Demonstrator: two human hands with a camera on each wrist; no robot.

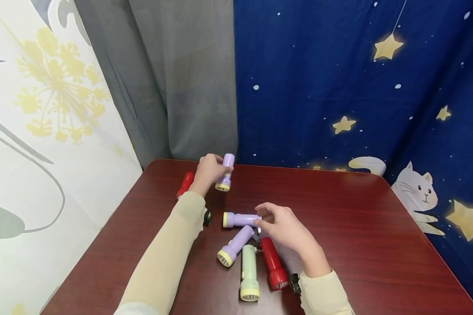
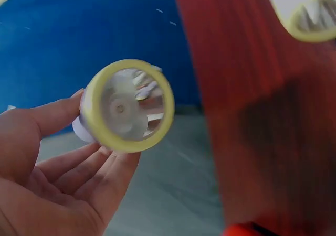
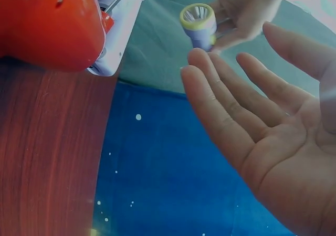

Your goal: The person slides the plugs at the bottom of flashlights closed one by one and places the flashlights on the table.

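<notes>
My left hand (image 1: 210, 171) grips a purple flashlight (image 1: 228, 161) with a yellow rim near the table's far edge, its lens end tilted down. In the left wrist view the flashlight's lens (image 2: 128, 106) faces the camera, thumb and fingers around its body. My right hand (image 1: 284, 225) hovers by the tail of a lying purple flashlight (image 1: 242, 219), fingers loosely bent; the right wrist view shows nothing in its palm (image 3: 283, 162). Close by lie a second purple flashlight (image 1: 236, 245), a pale green flashlight (image 1: 249, 271) and a red flashlight (image 1: 273, 262).
Another red flashlight (image 1: 186, 184) lies at the far left, partly hidden by the left forearm. The dark red wooden table (image 1: 339, 210) ends at a grey curtain (image 1: 201, 78) and a blue starry curtain (image 1: 307, 87). A patterned white cloth (image 1: 43, 144) hangs on the left.
</notes>
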